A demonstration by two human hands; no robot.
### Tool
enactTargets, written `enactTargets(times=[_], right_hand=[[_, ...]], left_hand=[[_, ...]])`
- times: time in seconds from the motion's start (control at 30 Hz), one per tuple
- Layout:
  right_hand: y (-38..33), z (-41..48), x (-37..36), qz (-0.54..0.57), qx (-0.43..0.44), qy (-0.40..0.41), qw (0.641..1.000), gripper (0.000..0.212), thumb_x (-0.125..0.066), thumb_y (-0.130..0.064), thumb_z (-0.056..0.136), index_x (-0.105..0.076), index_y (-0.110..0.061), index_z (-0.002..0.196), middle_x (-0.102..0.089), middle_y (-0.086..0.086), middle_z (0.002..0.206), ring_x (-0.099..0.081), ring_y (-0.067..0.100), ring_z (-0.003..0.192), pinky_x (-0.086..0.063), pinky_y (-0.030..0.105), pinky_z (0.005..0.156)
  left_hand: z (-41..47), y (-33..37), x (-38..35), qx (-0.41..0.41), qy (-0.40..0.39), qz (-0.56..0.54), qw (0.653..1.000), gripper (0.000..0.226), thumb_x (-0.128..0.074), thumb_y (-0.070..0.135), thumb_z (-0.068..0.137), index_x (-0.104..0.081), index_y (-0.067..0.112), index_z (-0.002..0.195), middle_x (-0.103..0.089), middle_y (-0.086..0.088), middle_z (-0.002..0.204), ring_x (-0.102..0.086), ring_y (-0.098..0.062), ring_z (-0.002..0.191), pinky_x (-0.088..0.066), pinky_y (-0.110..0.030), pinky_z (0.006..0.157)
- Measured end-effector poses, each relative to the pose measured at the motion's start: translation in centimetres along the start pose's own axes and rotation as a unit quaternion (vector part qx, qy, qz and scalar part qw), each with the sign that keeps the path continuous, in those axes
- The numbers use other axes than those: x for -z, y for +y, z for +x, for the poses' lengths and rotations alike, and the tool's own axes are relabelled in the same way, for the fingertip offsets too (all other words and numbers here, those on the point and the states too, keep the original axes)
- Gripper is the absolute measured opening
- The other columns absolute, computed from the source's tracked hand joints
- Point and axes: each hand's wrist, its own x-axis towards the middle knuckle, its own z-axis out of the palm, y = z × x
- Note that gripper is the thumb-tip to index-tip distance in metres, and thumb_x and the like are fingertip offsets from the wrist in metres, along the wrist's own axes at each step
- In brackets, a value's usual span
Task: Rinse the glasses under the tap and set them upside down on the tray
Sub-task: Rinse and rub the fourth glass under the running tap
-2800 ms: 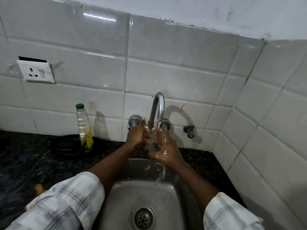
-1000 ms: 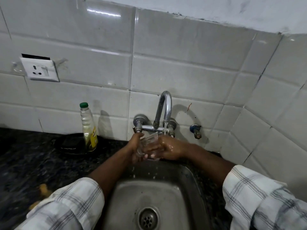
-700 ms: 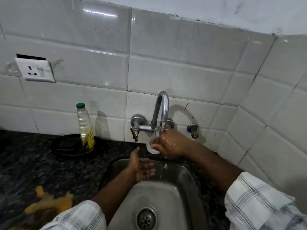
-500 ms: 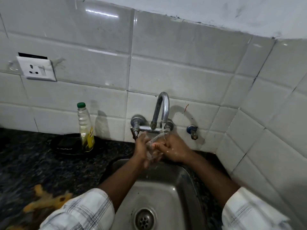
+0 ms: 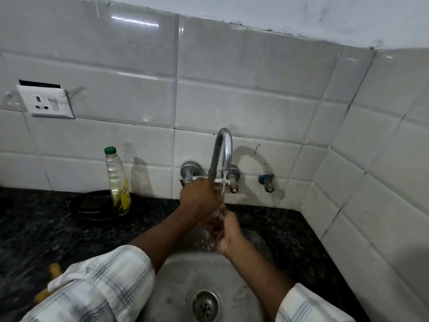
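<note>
Water runs in a thin stream from the curved steel tap (image 5: pixel 224 147) onto both hands over the sink (image 5: pixel 176 282). My right hand (image 5: pixel 229 233) is curled round a clear glass (image 5: pixel 212 226), which is mostly hidden and blurred by splashing water. My left hand (image 5: pixel 199 198) lies over the top of the glass from the left, knuckles up and fingers curled down onto it. Water spills off below the hands into the basin.
An oil bottle (image 5: pixel 118 182) with a green cap stands on the dark stone counter (image 5: pixel 34 228), in front of a black shallow round tray (image 5: pixel 90 205). Something yellow (image 5: pixel 52 270) lies at the counter's left front. Tiled walls close the back and right; a small valve (image 5: pixel 267 182) juts out.
My left hand let go of the glass, dropped open over the sink, then came back onto it. My right hand has sunk lower and nearer, below the stream.
</note>
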Motion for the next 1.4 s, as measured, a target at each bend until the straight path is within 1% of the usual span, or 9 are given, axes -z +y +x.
enactTargets(times=[0.13,0.33,0.5,0.63,0.77,0.93,1.0,1.2,1.4], right_hand=[[-1.2,0.0,-0.9,-0.170,0.156,0.001,0.973,0.032,-0.056,-0.032,0.098,-0.069,-0.004,0.103,-0.075,0.012,0.083,-0.072,0.020,0.070,-0.053,0.031,0.060],[-3.2,0.0,-1.7,-0.513,0.415,-0.084,0.746,0.029,-0.054,-0.036,0.098,-0.067,-0.017,0.081,-0.073,0.005,0.073,-0.072,0.018,0.066,-0.060,0.041,0.069],[-4.1,-0.3,-2.7,-0.369,0.328,0.000,0.869,0.041,-0.051,-0.043,0.098,-0.066,-0.011,0.077,-0.073,0.011,0.072,-0.072,0.023,0.067,-0.060,0.038,0.072],[-4.3,-0.7,-1.8,-0.576,0.448,-0.023,0.683,0.028,-0.058,-0.035,0.096,-0.063,-0.021,0.073,-0.063,-0.010,0.060,-0.061,-0.002,0.052,-0.044,0.014,0.051],[-4.7,0.4,-0.7,-0.775,0.503,-0.097,0.370,0.040,-0.045,-0.042,0.096,-0.068,-0.013,0.080,-0.067,0.005,0.076,-0.060,0.018,0.066,-0.048,0.030,0.064],[-6.2,0.5,-0.6,-0.778,0.510,-0.090,0.355,0.037,-0.052,-0.039,0.095,-0.067,-0.011,0.077,-0.067,0.006,0.075,-0.062,0.021,0.067,-0.048,0.033,0.061],[-6.2,0.3,-0.7,-0.762,0.503,-0.091,0.398,0.037,-0.053,-0.039,0.095,-0.066,-0.012,0.072,-0.066,0.003,0.070,-0.061,0.018,0.063,-0.049,0.032,0.060],[-3.6,-0.3,-0.1,-0.482,0.397,-0.004,0.781,0.031,-0.061,-0.032,0.095,-0.066,-0.013,0.072,-0.069,0.004,0.062,-0.066,0.015,0.055,-0.052,0.025,0.052],[0.9,0.9,3.1,-0.116,-0.036,-0.018,0.992,0.054,-0.050,-0.059,0.093,-0.071,-0.011,0.082,-0.067,0.002,0.074,-0.060,0.013,0.059,-0.044,0.024,0.051]], left_hand=[[-0.7,-2.7,-0.6,0.214,-0.009,-0.206,0.955,0.042,-0.048,0.040,0.092,-0.071,0.005,0.093,-0.070,-0.014,0.091,-0.062,-0.028,0.078,-0.041,-0.029,0.066],[-1.3,-4.3,0.1,0.397,-0.216,-0.578,0.680,0.043,-0.035,0.033,0.093,-0.054,0.012,0.061,-0.056,-0.005,0.046,-0.052,-0.021,0.041,-0.042,-0.022,0.045],[-2.3,-2.2,-0.4,0.269,0.095,-0.496,0.820,0.026,-0.055,0.033,0.098,-0.069,0.013,0.088,-0.074,-0.009,0.086,-0.068,-0.021,0.073,-0.054,-0.030,0.064],[-2.8,-2.9,-1.7,0.359,-0.070,-0.554,0.748,0.032,-0.047,0.031,0.100,-0.067,0.008,0.091,-0.070,-0.014,0.082,-0.064,-0.025,0.064,-0.048,-0.028,0.052],[-4.5,-4.8,-4.1,0.388,-0.190,-0.515,0.740,0.029,-0.050,0.028,0.096,-0.064,0.003,0.094,-0.063,-0.016,0.075,-0.058,-0.026,0.057,-0.050,-0.033,0.057],[-4.8,-5.3,-4.1,0.411,-0.228,-0.506,0.724,0.038,-0.038,0.031,0.098,-0.061,0.001,0.104,-0.064,-0.015,0.080,-0.059,-0.027,0.061,-0.047,-0.030,0.059],[-4.5,-5.0,-3.8,0.409,-0.237,-0.519,0.712,0.039,-0.040,0.034,0.098,-0.062,0.003,0.098,-0.066,-0.016,0.082,-0.060,-0.029,0.068,-0.048,-0.032,0.065],[-3.5,-2.6,-3.4,0.363,-0.158,-0.727,0.560,0.048,-0.043,0.046,0.095,-0.063,0.003,0.106,-0.071,-0.013,0.080,-0.063,-0.023,0.061,-0.049,-0.027,0.049],[-1.4,-0.5,-0.1,0.042,-0.063,-0.114,0.991,0.034,-0.052,0.037,0.089,-0.065,0.010,0.072,-0.066,-0.008,0.076,-0.061,-0.023,0.069,-0.047,-0.028,0.065]])
